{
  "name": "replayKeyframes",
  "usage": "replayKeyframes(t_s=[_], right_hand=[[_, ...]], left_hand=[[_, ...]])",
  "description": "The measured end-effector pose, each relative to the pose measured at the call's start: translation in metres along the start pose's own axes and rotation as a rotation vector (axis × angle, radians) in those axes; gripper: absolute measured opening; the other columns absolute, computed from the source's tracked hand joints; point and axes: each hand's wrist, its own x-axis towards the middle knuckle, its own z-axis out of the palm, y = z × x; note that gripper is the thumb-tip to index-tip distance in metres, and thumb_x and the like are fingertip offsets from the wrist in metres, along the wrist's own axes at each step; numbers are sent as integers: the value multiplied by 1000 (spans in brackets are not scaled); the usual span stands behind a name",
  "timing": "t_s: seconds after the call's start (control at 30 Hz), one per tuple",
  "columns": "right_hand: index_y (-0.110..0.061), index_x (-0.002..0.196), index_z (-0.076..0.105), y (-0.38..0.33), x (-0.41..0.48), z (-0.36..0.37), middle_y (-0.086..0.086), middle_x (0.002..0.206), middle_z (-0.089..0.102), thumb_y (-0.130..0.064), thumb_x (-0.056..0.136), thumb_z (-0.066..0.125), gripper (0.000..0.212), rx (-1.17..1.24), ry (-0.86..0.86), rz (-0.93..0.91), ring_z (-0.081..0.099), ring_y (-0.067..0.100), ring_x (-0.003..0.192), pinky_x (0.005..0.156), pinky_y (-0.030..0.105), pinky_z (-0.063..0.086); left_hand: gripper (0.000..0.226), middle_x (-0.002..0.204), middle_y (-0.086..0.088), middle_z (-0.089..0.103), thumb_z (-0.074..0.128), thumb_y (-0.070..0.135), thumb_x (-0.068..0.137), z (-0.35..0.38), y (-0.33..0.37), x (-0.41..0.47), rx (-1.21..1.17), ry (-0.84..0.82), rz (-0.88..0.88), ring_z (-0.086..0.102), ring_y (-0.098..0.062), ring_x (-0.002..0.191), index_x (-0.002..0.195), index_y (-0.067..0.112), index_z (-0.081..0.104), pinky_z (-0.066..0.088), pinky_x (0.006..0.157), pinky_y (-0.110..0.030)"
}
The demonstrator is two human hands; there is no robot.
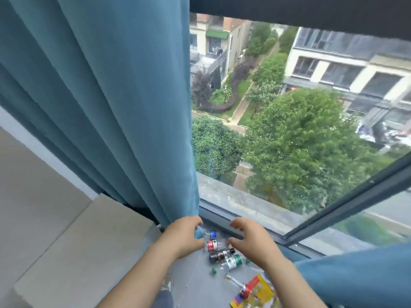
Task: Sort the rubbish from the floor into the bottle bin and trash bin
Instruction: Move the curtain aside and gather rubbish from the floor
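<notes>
While neither bin is in view, the step in hand looks like the first pick from the pile, with sorting barely begun. Every place below is given from the red-labelled bottle (212, 245), which lies on its side on the floor (195, 285).

Left of it and rising far above hangs the blue curtain (100, 107). Its lowest tip drops between the curled fingers and thumb of the left hand (184, 236), just left of that bottle. I cannot tell whether this hand pinches the hem or only brushes it.

Just below and right of the red-labelled bottle lies a dark bottle (220, 255), touching or nearly touching it. Further down-right is a green-labelled bottle (233, 261). A loose green cap (214, 271) sits below them.

To the right, and held slightly above it, is the right hand (251, 241). It is half spread with bent fingers and has hold of nothing. Well below and right lies a yellow wrapper (261, 292), partly under a red packet (251, 284).

The next move, as I judge it, calls for the right hand to come down and close round one bottle's body. The bottles lie close together and could roll if nudged. After that the bottle bin must be found.
</notes>
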Motion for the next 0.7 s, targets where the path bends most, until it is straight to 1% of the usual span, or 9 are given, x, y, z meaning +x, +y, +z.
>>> replayKeyframes(t_s=[0.1, 0.17, 0.27, 0.33, 0.4, 0.47, 0.6, 0.7], right_hand=[[-24, 119, 60, 11, 3, 8, -8, 121, 61, -27, 83, 60, 36, 77, 100, 147, 55, 10, 114, 95, 23, 43], [-23, 119, 60, 16, 1, 19, -8, 120, 62, -28, 83, 62, 37, 138, 170, 255, 55, 10, 115, 97, 23, 42], [-22, 116, 62, 20, -5, 43, -7, 116, 63, -25, 81, 63, 35, 231, 227, 418, 56, 10, 111, 93, 22, 42], [-23, 116, 63, 26, -6, 60, -8, 115, 64, -24, 80, 63, 36, 263, 251, 505, 57, 9, 111, 93, 21, 42], [-22, 115, 63, 36, -3, 76, -7, 115, 64, -23, 79, 65, 36, 289, 271, 557, 57, 9, 110, 93, 21, 41], [-22, 115, 63, 50, 1, 95, -6, 115, 65, -24, 80, 65, 36, 300, 266, 592, 57, 9, 109, 92, 21, 42], [-25, 111, 64, 85, 14, 139, -8, 110, 66, -26, 80, 64, 31, 326, 273, 632, 58, 8, 105, 87, 21, 42], [-25, 111, 63, 117, 26, 176, -8, 111, 64, -25, 79, 63, 32, 310, 235, 632, 57, 10, 108, 89, 24, 43]], left_hand=[[49, 133, 6, 52, 59, 34, 84, -9, 6, 35, 98, -122, 124, 51, -16, 120, 131, 25, 49, 43, 98, -29], [46, 132, 5, 53, 56, 32, 86, -14, 8, 56, 171, -183, 203, 51, -17, 120, 130, 23, 49, 43, 97, -28], [41, 128, 2, 55, 55, 29, 86, -11, 3, 84, 254, -254, 289, 53, -18, 115, 126, 21, 51, 45, 95, -29], [38, 124, 0, 58, 55, 28, 85, -2, -2, 100, 295, -294, 324, 55, -21, 112, 122, 18, 53, 46, 94, -33], [36, 120, -3, 60, 54, 27, 84, 13, -9, 114, 317, -313, 340, 56, -23, 110, 119, 16, 55, 47, 94, -35], [37, 121, -3, 60, 54, 27, 84, 33, -18, 127, 336, -332, 353, 57, -23, 111, 119, 16, 54, 46, 93, -33], [42, 123, 0, 58, 56, 29, 84, 90, -42, 155, 372, -383, 338, 55, -21, 113, 124, 18, 50, 46, 94, -33], [46, 127, 1, 55, 56, 30, 86, 139, -61, 177, 372, -407, 310, 54, -19, 117, 130, 21, 48, 44, 95, -30]])
